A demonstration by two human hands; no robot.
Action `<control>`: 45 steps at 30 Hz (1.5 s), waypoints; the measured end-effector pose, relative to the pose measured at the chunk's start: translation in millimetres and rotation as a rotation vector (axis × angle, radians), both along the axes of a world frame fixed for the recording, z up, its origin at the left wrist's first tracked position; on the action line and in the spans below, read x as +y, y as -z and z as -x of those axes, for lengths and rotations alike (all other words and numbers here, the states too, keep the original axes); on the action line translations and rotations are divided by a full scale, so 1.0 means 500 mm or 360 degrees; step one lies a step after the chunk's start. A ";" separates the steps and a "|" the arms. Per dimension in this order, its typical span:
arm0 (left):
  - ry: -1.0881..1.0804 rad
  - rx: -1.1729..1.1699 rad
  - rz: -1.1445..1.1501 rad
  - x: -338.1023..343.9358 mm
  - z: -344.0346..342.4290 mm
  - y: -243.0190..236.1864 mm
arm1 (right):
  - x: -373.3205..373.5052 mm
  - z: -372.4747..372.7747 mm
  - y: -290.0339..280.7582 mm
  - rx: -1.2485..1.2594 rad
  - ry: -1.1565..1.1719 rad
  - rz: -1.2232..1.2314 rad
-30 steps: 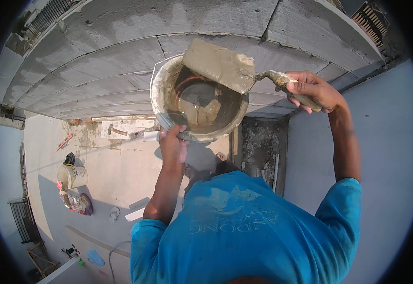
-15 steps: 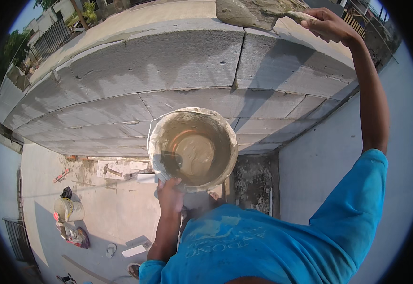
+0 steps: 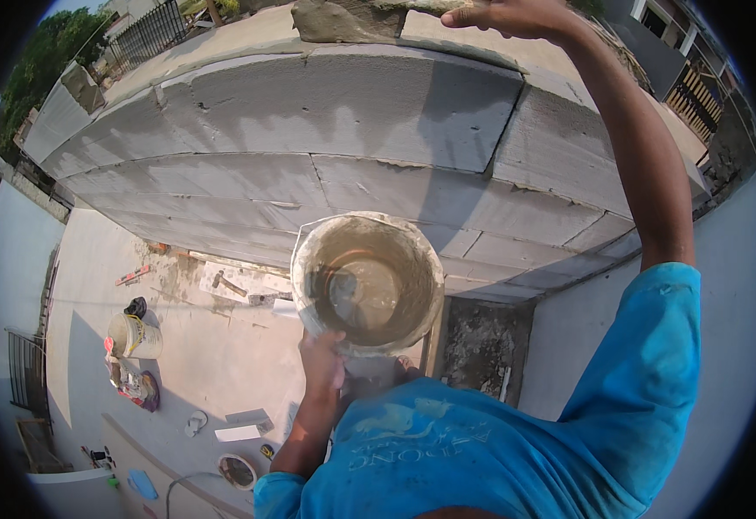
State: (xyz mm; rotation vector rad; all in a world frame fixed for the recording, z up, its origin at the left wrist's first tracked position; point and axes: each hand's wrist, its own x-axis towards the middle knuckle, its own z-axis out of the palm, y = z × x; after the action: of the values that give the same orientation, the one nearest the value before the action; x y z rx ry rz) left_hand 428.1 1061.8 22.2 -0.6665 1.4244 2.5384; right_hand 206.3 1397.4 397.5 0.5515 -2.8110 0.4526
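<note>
My left hand [image 3: 321,359] is closed on the near rim of a mortar-smeared bucket [image 3: 427,298], held tilted in front of my body. Wet grey mortar [image 3: 365,290] lies at its bottom. Up at the top of the picture, my right hand [image 3: 516,16] grips the handle of a trowel [image 3: 434,7], partly cut off by the frame's edge. The blade end is covered by a mass of grey mortar [image 3: 347,22] at the top edge of the pale block wall [image 3: 369,104]. Whether the blade touches the wall, I cannot tell.
On the floor at left are a hammer [image 3: 231,284], a red level [image 3: 133,275], a white pail [image 3: 140,337] and a round container [image 3: 238,471]. A smooth side wall [image 3: 585,337] rises at right. Rough dark ground [image 3: 482,346] lies beside my feet.
My right hand has moved left along the wall top with the trowel and its mortar. The view has shifted, and my left hand still holds the bucket.
</note>
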 end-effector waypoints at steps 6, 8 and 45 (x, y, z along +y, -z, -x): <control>0.0006 -0.0080 0.0102 -0.013 0.000 0.001 | 0.083 -0.085 -0.021 0.0000 0.0447 -0.0292; 0.0065 -0.0090 0.0172 -0.022 0.000 0.013 | 0.114 -0.127 -0.026 0.0018 0.0586 -0.0334; 0.1281 -0.0117 -0.0091 0.056 0.205 0.042 | 0.037 -0.362 0.058 0.0001 0.1343 0.0139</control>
State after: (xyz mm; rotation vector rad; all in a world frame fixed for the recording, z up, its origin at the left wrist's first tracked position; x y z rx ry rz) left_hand 325.8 1089.9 1.0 -0.1159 1.2439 1.8837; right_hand 387.2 1416.1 368.6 -0.6408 -2.6756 0.3743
